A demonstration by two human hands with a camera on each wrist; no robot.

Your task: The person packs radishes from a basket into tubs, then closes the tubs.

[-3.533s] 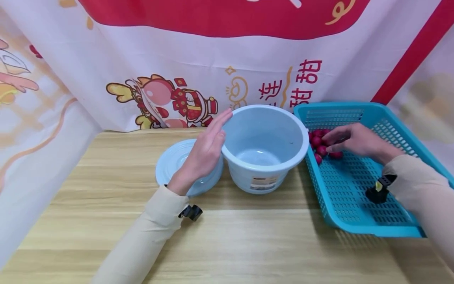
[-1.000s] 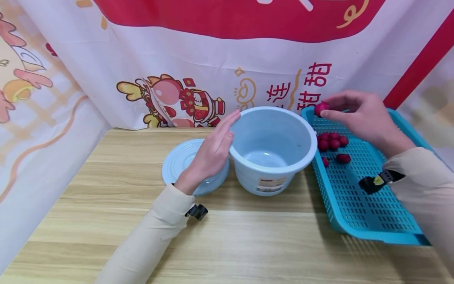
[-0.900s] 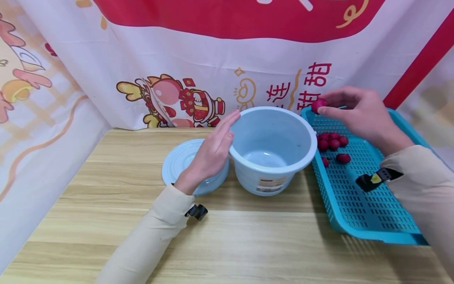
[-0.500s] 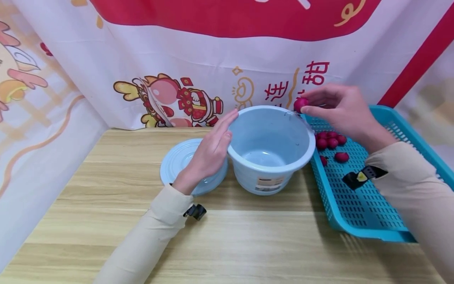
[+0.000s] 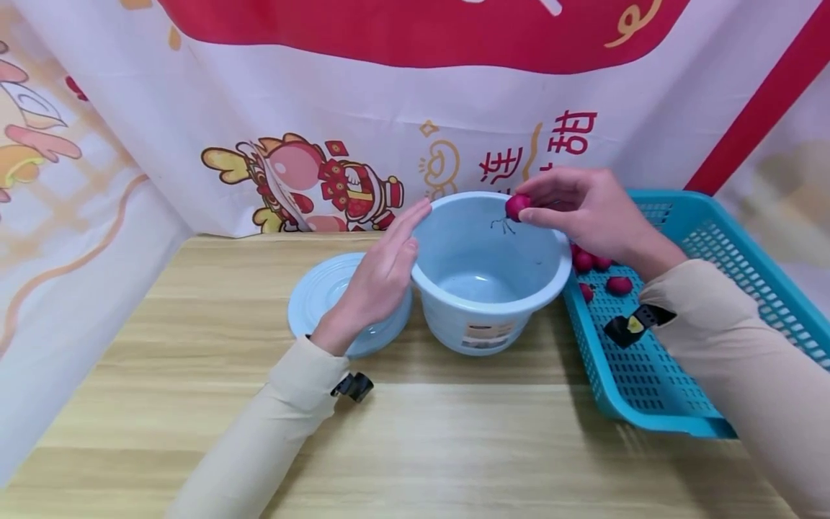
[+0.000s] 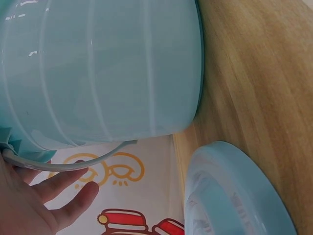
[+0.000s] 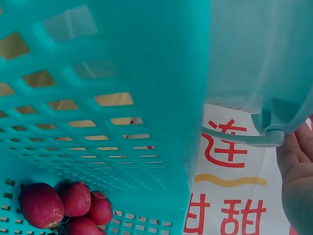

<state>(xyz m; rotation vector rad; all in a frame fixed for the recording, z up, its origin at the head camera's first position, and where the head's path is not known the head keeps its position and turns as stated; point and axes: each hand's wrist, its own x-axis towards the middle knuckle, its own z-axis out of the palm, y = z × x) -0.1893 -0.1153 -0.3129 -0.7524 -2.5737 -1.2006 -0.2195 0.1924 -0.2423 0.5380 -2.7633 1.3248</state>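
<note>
A light blue plastic bucket (image 5: 447, 321) stands upright on the table, uncovered. My left hand (image 5: 382, 277) rests with straight fingers against the left of its rim; the left wrist view shows these fingers (image 6: 73, 208) beside the bucket's handle (image 6: 93, 164). Over the bucket's back right rim, my right hand (image 5: 593, 213) pinches a red radish (image 5: 516, 207) between thumb and fingers. Thin dark roots hang from it inside the opening. In the right wrist view the held radish is hidden. Several more radishes (image 7: 41, 205) lie in the turquoise basket (image 5: 655, 422).
A round light blue lid (image 5: 318, 295) lies on the wooden table (image 5: 421, 447) left of the bucket, partly under my left forearm and hand. The basket stands close to the bucket's right side. A printed cloth (image 5: 363, 94) hangs behind everything.
My right hand has taken a radish out of the basket, lifted it and carried it left over the bucket's rim. My left hand keeps its place at the bucket.
</note>
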